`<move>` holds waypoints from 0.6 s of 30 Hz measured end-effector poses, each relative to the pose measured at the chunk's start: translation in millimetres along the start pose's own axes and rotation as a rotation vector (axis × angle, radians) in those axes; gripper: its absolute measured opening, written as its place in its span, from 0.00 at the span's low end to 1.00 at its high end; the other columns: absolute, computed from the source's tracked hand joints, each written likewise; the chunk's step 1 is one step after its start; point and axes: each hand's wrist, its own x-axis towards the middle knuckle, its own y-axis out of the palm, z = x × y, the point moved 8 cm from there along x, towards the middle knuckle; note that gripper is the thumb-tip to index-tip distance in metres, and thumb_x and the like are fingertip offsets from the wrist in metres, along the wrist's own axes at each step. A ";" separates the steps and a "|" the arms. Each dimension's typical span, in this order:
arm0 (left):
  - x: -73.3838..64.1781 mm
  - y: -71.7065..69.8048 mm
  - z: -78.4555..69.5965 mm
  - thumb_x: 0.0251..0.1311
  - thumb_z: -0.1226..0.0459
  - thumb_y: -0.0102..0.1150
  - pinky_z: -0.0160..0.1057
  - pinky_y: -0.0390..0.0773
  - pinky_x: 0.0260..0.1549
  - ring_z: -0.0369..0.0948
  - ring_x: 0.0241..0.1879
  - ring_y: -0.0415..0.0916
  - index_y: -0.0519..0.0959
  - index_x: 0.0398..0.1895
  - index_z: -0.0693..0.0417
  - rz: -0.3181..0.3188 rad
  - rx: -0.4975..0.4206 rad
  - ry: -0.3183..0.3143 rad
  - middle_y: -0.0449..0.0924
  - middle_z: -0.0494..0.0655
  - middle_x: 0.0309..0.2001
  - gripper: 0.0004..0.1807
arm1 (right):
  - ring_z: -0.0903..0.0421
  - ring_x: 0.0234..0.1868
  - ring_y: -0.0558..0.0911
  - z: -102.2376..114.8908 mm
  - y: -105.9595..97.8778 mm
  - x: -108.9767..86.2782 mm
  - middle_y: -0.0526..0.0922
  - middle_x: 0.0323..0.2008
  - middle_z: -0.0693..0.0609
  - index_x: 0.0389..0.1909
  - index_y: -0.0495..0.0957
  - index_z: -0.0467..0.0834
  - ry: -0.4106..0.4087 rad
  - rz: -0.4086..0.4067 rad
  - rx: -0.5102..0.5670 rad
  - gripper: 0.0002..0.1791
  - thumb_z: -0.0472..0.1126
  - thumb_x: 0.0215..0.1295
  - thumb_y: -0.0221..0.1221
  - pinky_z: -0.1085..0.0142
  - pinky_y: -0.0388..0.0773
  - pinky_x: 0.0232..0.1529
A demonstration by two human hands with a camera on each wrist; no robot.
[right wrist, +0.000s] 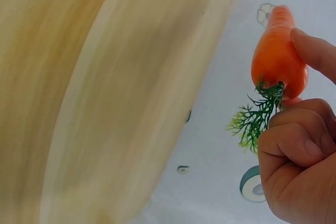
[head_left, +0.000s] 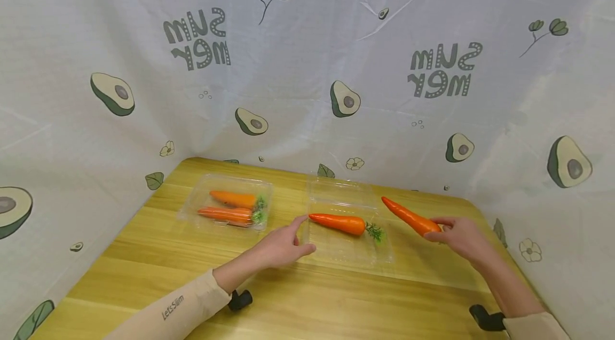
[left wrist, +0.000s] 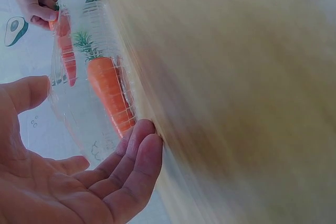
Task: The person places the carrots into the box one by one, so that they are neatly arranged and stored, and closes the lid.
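My right hand (head_left: 458, 236) pinches an orange carrot (head_left: 408, 216) near its leafy end and holds it up at the right, tip pointing to the back left. In the right wrist view the held carrot (right wrist: 278, 51) shows its green fronds hanging below the fingers. A clear plastic box (head_left: 336, 252) stands with its lid raised at the back, and one carrot (head_left: 338, 223) lies in it, fronds to the right. My left hand (head_left: 283, 244) is at the box's left side, fingers extended and thumb apart. From the left wrist its fingertips (left wrist: 149, 150) appear right at the box wall.
A second clear box (head_left: 192, 209) at the back left contains two carrots with green tops. Patterned white cloth (head_left: 298, 62) rises behind and beside the wooden table (head_left: 298, 308). Black fittings (head_left: 485, 318) are near both wrists.
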 end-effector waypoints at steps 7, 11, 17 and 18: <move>-1.4 -0.4 -0.9 0.66 0.45 0.60 0.40 0.72 0.23 0.39 0.23 0.72 0.52 0.81 0.46 0.003 -0.004 0.001 0.78 0.40 0.29 0.45 | 0.52 0.30 0.66 12.0 2.2 0.1 0.75 0.37 0.44 0.62 0.74 0.29 -0.037 -0.001 -0.014 0.39 0.54 0.61 0.69 0.62 0.57 0.30; -1.3 -0.4 -1.4 0.66 0.45 0.60 0.40 0.72 0.23 0.39 0.23 0.73 0.52 0.81 0.46 0.004 -0.001 0.003 0.78 0.40 0.29 0.45 | 0.52 0.29 0.65 20.3 4.6 0.6 0.75 0.37 0.44 0.63 0.75 0.31 -0.045 0.016 -0.012 0.38 0.54 0.60 0.70 0.62 0.57 0.29; -2.2 -0.6 -2.3 0.66 0.45 0.60 0.40 0.72 0.24 0.39 0.23 0.73 0.52 0.81 0.47 0.003 0.004 0.006 0.78 0.40 0.30 0.46 | 0.53 0.28 0.65 37.8 9.1 -1.2 0.75 0.35 0.45 0.62 0.76 0.31 -0.085 0.032 -0.025 0.37 0.50 0.58 0.71 0.63 0.59 0.28; -2.4 -0.7 -2.6 0.66 0.45 0.60 0.40 0.72 0.24 0.39 0.23 0.73 0.52 0.81 0.47 0.003 0.004 0.007 0.78 0.40 0.30 0.46 | 0.53 0.27 0.65 40.5 10.0 -1.4 0.75 0.34 0.46 0.62 0.76 0.32 -0.095 0.032 -0.032 0.36 0.50 0.58 0.71 0.63 0.58 0.27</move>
